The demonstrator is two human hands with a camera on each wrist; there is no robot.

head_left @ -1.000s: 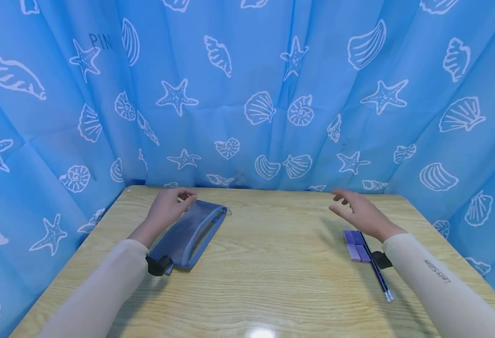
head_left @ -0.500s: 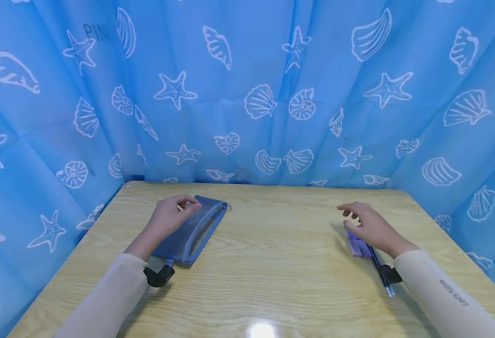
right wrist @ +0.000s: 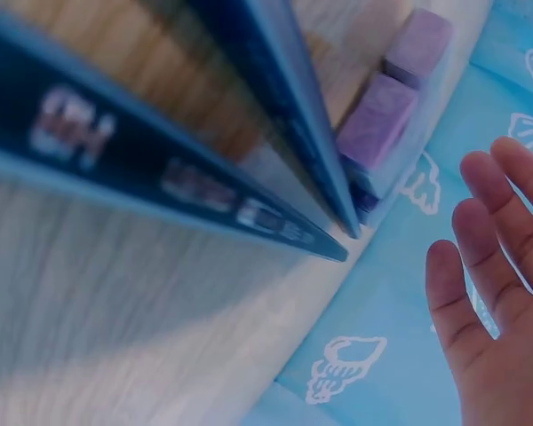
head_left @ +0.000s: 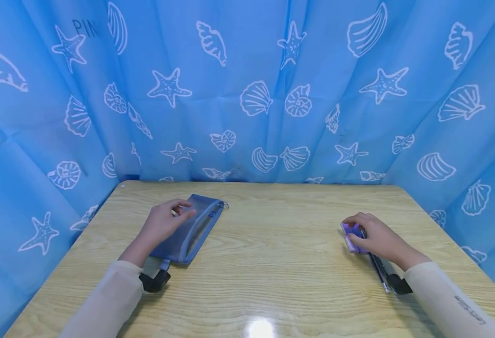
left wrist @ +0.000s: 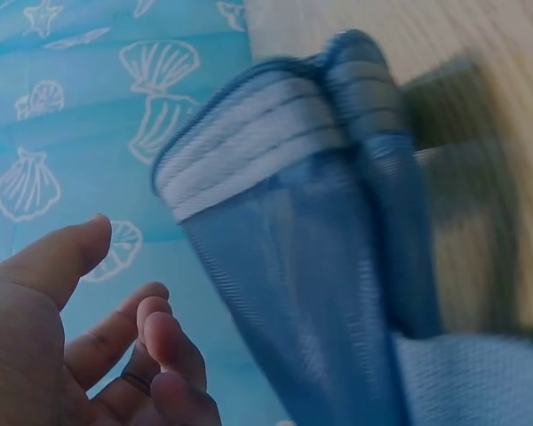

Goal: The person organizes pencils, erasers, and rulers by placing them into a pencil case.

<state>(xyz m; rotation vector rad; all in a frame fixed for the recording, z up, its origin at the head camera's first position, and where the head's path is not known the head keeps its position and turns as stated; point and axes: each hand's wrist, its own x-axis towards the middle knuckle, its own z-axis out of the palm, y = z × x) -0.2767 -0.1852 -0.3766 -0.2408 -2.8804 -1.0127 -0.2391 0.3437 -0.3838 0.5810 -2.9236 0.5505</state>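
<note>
A blue mesh zip pouch lies at the left of the table, its zip side facing right. My left hand is over it with loosely bent fingers and holds nothing; in the left wrist view the hand is apart from the pouch. On the right, my right hand is over small purple blocks, partly covering them. The right wrist view has its fingers extended, beside the purple blocks. Two dark pencils lie alongside the blocks, running back under the right wrist.
The wooden table stretches between the two hands. A blue curtain with white shell and starfish prints hangs behind it and along both sides. Black wrist cameras sit under the wrists, the left one close to the pouch's near end.
My right hand has come down and slightly right, onto the purple blocks. The left hand has shifted slightly lower over the pouch, which stays put. The head view has tilted a little.
</note>
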